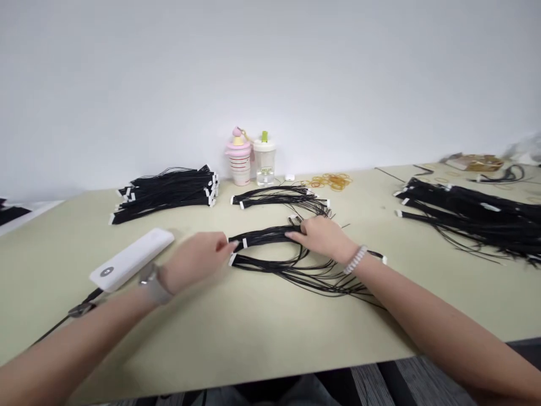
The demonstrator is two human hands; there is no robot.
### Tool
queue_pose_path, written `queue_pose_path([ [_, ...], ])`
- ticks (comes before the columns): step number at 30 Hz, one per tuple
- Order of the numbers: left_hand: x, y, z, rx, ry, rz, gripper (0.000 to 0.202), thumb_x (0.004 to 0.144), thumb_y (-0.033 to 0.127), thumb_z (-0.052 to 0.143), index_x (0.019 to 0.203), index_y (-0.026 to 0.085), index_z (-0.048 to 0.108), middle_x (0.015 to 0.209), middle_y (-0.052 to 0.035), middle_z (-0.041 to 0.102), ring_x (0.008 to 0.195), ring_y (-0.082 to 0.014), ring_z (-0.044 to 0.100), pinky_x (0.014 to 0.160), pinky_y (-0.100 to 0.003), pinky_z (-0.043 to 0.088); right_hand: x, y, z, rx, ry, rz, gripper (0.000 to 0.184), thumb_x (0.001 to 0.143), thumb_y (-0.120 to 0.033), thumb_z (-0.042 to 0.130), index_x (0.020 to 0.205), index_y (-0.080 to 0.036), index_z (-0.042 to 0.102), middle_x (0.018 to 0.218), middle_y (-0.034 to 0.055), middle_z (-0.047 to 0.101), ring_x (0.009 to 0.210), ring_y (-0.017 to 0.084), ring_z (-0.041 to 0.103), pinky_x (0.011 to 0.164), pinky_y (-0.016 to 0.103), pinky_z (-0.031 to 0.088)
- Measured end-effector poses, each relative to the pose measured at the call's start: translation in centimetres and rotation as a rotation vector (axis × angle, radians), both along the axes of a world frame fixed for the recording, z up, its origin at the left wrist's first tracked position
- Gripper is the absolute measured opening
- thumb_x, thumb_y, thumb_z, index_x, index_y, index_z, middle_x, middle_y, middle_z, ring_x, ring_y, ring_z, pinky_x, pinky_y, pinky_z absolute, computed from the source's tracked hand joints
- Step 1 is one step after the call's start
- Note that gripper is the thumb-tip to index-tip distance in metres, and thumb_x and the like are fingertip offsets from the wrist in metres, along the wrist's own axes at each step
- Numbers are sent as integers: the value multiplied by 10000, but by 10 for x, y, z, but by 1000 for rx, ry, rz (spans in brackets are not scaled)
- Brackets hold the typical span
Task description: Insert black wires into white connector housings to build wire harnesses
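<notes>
A black wire harness [268,235] with white connectors lies across the middle of the table. My right hand [323,235] is closed around its right part, thumb along the wires. At its left end is my left hand [200,256], slightly blurred, with curled fingers and the thumb and fingertip pinched at the connector end. Just in front lies a second black harness [257,264], its loose wires fanning out to the right under my right wrist. Behind my hands rest more black harnesses [274,197] with white ends.
At the back left is a stack of black harnesses [169,189]; another pile [477,214] lies at the right. A white power strip-like device [133,259] with a cable sits beside my left forearm. Two cups [265,163] and yellow rubber bands [332,181] stand near the wall.
</notes>
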State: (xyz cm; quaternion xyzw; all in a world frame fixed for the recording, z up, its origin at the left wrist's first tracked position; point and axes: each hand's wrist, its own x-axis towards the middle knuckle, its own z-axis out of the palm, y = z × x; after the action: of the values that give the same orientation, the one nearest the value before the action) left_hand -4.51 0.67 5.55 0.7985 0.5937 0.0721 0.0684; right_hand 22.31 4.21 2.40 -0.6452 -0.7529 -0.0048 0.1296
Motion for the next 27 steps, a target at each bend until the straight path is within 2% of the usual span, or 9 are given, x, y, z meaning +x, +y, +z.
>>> queue_pose_path([
  [3,19,14,-21,21,83,-37,444,848,489,315,761,144,581,782,-90,637,671,-211,584,581,-315,397,-4,2,-12,18,20,-23,316,771,-405,531,618,-131,571,666,114,605,663,205,578,613,288,398],
  [6,19,4,-36,67,168,-88,413,859,459,294,853,143,559,838,-102,624,701,-215,586,594,-312,404,-1,0,-8,89,117,-14,264,823,-327,444,647,-147,525,695,99,586,677,189,555,645,298,393],
  [10,22,-8,-41,153,267,-107,347,868,379,299,976,142,528,939,-124,587,807,-248,578,621,-323,427,4,-1,3,261,358,-21,220,872,-335,342,764,-177,450,839,83,558,809,182,518,710,308,399],
  [13,25,-9,-43,158,260,-144,299,868,326,301,954,150,527,965,-123,564,838,-256,560,632,-335,434,2,-3,3,368,566,-30,204,875,-365,335,803,-189,409,1014,104,512,1000,194,469,776,317,413],
  [15,24,-7,-45,141,188,-164,279,864,328,312,893,147,523,934,-115,562,845,-251,548,675,-354,434,-1,-5,1,389,675,-18,196,886,-372,305,844,-200,389,1024,93,511,968,174,498,754,309,436],
  [18,20,-4,-46,50,-26,-159,238,854,342,335,809,158,479,872,-85,561,787,-213,538,683,-348,424,-2,-11,3,365,928,30,173,888,-372,311,872,-215,382,934,46,536,753,124,543,656,271,449],
  [22,24,0,-44,-131,-398,-101,157,859,287,307,931,189,406,689,-1,522,635,-148,510,612,-294,423,-2,-23,14,262,1319,117,157,830,-337,457,770,-196,491,703,-7,477,606,94,454,575,227,379],
  [25,33,3,-43,-350,-610,-13,176,851,291,294,996,218,360,611,46,424,471,-109,439,453,-245,427,-6,-33,21,145,1202,162,237,819,-347,484,672,-169,539,589,-23,407,549,80,366,520,212,303],
  [27,39,4,-43,-448,-725,61,182,845,355,310,952,224,376,618,53,367,414,-87,398,351,-219,404,-12,-37,22,-16,1063,204,275,809,-363,492,637,-154,544,574,-25,406,536,73,335,502,210,271],
])
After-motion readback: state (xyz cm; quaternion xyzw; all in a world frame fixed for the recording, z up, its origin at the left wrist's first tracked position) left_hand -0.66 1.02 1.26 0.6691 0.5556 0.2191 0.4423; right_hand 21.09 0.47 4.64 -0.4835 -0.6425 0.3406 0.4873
